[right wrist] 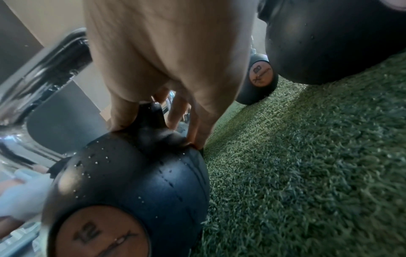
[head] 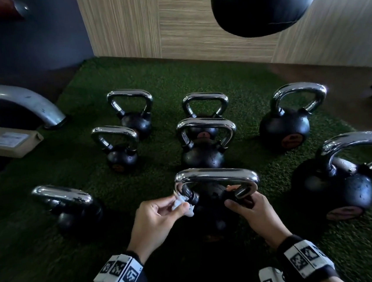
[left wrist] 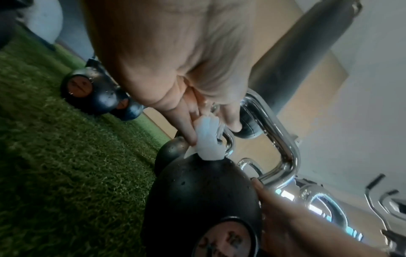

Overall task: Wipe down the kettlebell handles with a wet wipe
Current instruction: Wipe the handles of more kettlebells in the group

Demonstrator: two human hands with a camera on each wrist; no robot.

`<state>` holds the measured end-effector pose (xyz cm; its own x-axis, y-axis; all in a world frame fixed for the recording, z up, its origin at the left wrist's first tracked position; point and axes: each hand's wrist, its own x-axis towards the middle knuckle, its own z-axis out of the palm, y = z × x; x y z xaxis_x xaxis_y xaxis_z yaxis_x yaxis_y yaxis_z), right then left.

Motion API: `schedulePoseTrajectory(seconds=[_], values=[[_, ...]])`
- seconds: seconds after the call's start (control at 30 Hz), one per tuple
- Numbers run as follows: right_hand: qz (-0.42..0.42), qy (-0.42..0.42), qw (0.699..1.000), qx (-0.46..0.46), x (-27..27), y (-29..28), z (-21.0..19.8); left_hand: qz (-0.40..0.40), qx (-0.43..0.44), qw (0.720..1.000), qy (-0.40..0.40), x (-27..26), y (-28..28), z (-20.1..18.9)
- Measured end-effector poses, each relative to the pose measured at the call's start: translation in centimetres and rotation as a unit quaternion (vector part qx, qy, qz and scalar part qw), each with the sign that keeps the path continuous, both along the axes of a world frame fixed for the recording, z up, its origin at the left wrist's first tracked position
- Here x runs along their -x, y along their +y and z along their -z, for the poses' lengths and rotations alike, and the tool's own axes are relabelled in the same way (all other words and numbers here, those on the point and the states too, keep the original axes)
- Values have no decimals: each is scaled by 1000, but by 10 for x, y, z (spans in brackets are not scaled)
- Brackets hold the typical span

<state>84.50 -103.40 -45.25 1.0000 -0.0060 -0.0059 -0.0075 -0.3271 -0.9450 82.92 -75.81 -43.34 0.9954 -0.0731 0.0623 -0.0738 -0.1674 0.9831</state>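
Kettlebell [head: 217,197] stands on the turf [head: 55,255] between our hands. We pinch the wet wipe [head: 182,203] in our left hand [head: 156,221] against the handle's [head: 215,175] near leg, while our right hand [head: 253,211] curls around the other leg's base.

Kettlebells [head: 205,143] in rows on turf [head: 52,222], punching bag [head: 262,3] above

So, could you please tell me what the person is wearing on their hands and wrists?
Both hands are bare. The left wrist band and right wrist band are black, each carrying white blocks printed with black square pixel-pattern markers. No sleeves are visible above them.
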Motion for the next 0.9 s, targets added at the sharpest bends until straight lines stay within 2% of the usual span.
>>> schedulePoseTrajectory(seconds=[0.13,0.23,0.33,0.43,0.53,0.6,0.67,0.73,0.83,0.9], values=[[-11,-18,994,112,-6,-12,-5,-63,-86,991,-78,-5,1,-7],[-9,-16,985,174,4,-20,-10,-80,-141,977,-136,-21,-3,-4],[4,-99,975,197,23,-26,0,-108,-152,971,-149,-50,-12,-3],[-53,-165,962,213,38,-18,5,-78,-190,967,-151,-82,-25,-5],[-104,-204,944,236,38,-6,0,-21,-168,978,-121,-101,-43,-13],[-101,-187,954,211,29,-1,-8,2,-179,979,-96,-105,-47,-18],[-62,-180,967,171,13,4,-14,70,-161,982,-63,-108,-41,-18],[-47,-136,978,149,-5,10,-16,138,-138,980,-44,-107,-32,-10],[-106,-1,976,191,-28,22,-5,99,-153,983,-29,-103,-32,1],[-121,22,974,191,-31,27,7,52,-149,987,-21,-102,-38,3]])
